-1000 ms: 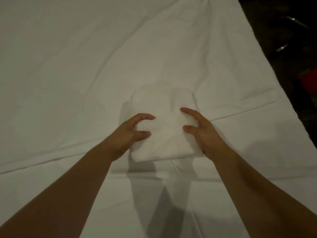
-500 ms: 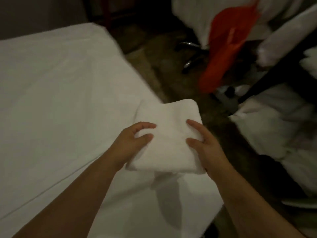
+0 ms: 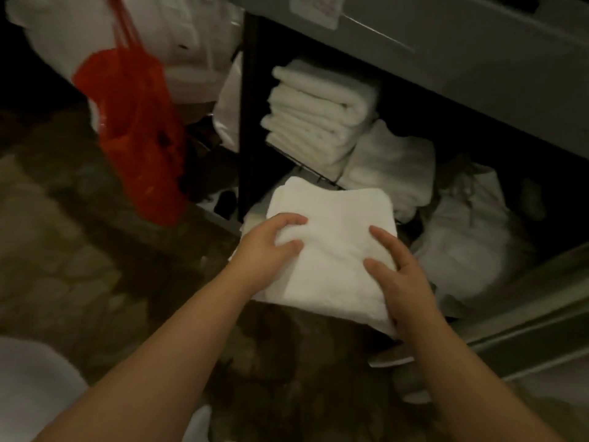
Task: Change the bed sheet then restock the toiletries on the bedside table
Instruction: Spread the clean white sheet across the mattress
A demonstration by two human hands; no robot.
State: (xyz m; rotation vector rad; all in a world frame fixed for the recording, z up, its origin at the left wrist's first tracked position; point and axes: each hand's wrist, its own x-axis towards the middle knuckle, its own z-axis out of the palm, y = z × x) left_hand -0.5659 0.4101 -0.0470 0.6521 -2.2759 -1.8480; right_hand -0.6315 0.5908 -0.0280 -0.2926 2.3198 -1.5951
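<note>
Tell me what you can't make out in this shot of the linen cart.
Head view only:
- Label on the cart's grey top: text blurred and too small to read.
- Red bag: motion-blurred, contents unseen.
- Underside of the folded towel: covered by the towel itself, the left hand and the right hand.
- Lower shelf behind the tied white bundle: too dark.

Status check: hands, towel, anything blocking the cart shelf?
Left hand and right hand grip folded towel. Towel at cart's lower opening. Towel stack on the shelf above; red bag hangs left.
</note>
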